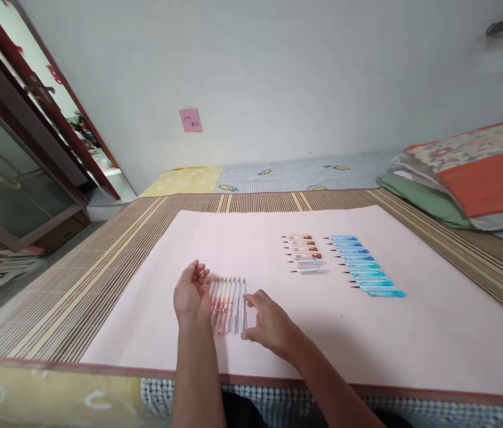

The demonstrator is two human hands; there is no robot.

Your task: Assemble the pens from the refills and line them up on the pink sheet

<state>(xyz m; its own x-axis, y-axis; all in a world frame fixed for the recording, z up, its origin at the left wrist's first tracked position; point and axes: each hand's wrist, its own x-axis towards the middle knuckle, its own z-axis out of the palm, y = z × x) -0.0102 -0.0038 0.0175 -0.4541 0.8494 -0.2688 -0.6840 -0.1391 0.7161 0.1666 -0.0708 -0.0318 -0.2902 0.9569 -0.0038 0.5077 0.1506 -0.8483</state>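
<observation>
A row of slim white pens with pink, red and clear ends (225, 303) lies side by side on a pale pink sheet (144, 333). My left hand (191, 291) is at the row's left side, palm turned up and toward the pens, fingers loosely curled with nothing visible in them. At the right end, my right hand (267, 321) has its thumb and fingers apart, tips at the outermost pen. The thumb is near the pen's lower end and the fingers are higher along its side. My left hand partly covers the leftmost pens.
Pens with brown and clear ends (302, 252) lie in a column right of centre. Farther right are several blue and turquoise pens (362, 264). The sheet rests on a striped mat (77, 297). Folded bedding (478, 172) is piled at right, against a wall with a pink note (190, 120).
</observation>
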